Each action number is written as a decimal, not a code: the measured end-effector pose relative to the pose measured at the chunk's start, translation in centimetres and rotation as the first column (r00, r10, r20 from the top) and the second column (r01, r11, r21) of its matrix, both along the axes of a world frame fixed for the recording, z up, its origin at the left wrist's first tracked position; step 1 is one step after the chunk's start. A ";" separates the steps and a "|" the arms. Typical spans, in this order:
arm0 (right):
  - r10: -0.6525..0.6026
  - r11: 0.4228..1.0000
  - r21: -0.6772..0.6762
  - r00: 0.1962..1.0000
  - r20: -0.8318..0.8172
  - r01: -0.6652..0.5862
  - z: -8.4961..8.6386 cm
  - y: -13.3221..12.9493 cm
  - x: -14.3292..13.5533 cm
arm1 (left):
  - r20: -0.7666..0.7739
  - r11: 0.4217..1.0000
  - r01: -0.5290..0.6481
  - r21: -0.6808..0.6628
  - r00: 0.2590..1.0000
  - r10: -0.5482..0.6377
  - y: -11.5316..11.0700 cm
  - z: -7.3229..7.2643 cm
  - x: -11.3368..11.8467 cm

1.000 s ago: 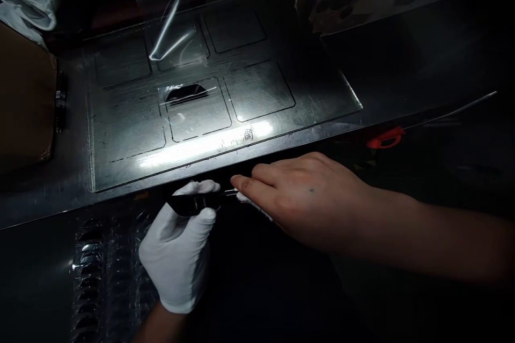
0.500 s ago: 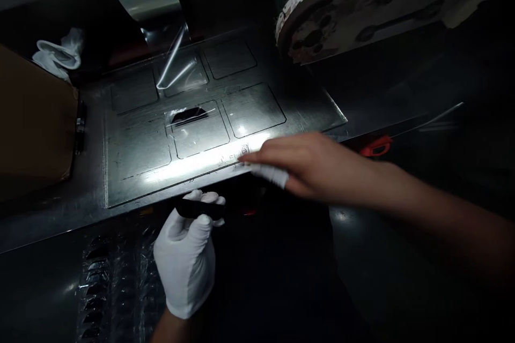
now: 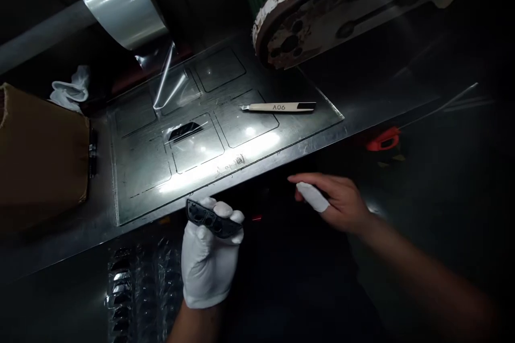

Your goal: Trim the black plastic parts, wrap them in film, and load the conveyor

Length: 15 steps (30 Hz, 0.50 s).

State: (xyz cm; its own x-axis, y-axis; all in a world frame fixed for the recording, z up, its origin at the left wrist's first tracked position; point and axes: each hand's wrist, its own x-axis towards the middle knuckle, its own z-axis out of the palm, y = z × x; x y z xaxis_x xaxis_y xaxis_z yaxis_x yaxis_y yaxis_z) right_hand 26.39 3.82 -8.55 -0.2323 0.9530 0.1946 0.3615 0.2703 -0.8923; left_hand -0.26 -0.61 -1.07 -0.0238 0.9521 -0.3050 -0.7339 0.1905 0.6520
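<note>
My left hand (image 3: pixel 211 262), in a white glove, grips a small black plastic part (image 3: pixel 213 221) below the front edge of the metal table. Hollows show on the part's upturned face. My right hand (image 3: pixel 336 198) is bare apart from a white cover on the thumb. It hovers off the table edge with index finger and thumb stretched out, nothing visible in it. A craft knife (image 3: pixel 281 107) marked A06 lies on the clear sheet (image 3: pixel 156 201). Another black piece (image 3: pixel 185 131) with clear film lies on that sheet, among drawn rounded rectangles.
A roll of clear film (image 3: pixel 123 2) hangs at the back left. A cardboard box (image 3: pixel 42 150) and white cloth (image 3: pixel 72 88) are at left. Clear trays (image 3: pixel 120 297) with several black pieces sit below. A belt conveyor end (image 3: pixel 289 37) juts in above; a red-handled tool (image 3: pixel 382 140) is at right.
My right hand has drawn back from the sheet, right and down. The craft knife, unseen before, now lies on the sheet. My left hand has tilted the black part, showing its hollow face.
</note>
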 end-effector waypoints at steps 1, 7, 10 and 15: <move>-0.154 0.974 -0.169 0.988 -0.007 0.150 -2.1 -1.1 1.0 | -0.004 0.999 0.031 -0.008 1.000 -0.031 0.2 -0.1 0.3; -0.626 0.755 -0.241 0.780 0.008 0.609 -9.6 0.3 5.2 | -0.076 0.979 0.197 -0.046 0.977 -0.200 0.7 -1.3 2.1; -0.697 0.696 -0.219 0.716 0.023 0.684 -9.5 2.3 5.7 | -0.090 0.960 0.272 -0.071 0.956 -0.278 0.5 -2.2 2.6; -0.772 0.630 -0.165 0.635 -0.030 0.759 -9.7 4.0 6.4 | -0.085 0.935 0.335 -0.116 0.935 -0.346 0.5 -3.1 3.5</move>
State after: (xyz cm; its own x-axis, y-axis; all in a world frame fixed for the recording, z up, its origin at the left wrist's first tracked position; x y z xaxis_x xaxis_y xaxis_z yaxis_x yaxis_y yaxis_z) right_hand 32.76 7.82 -18.28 0.6038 0.7960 0.0419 0.3043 -0.1816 -0.9351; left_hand 3.20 -0.11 -4.20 0.2603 0.8739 -0.4106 -0.5440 0.4841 0.6854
